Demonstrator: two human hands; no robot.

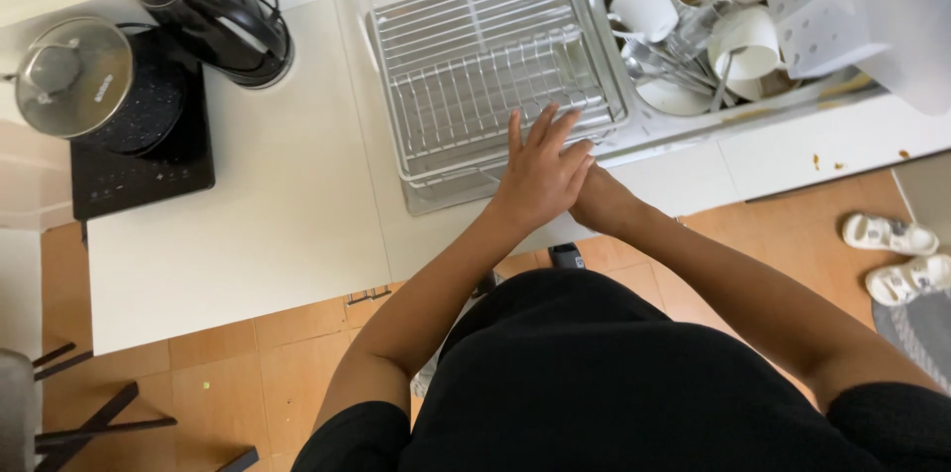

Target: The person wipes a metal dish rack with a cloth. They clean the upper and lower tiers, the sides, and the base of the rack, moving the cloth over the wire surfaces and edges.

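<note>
Empty and pressed together, left hand (540, 175) over right hand (599, 197), neither grip holds anything; just beyond, the wire dish rack (475, 56) could be knocked askew on the worktop (287, 185).

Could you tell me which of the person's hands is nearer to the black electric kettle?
Left. The left hand lies over the dish rack's front edge, right of the kettle; the right hand, tucked beneath it, sits farther right.
</note>
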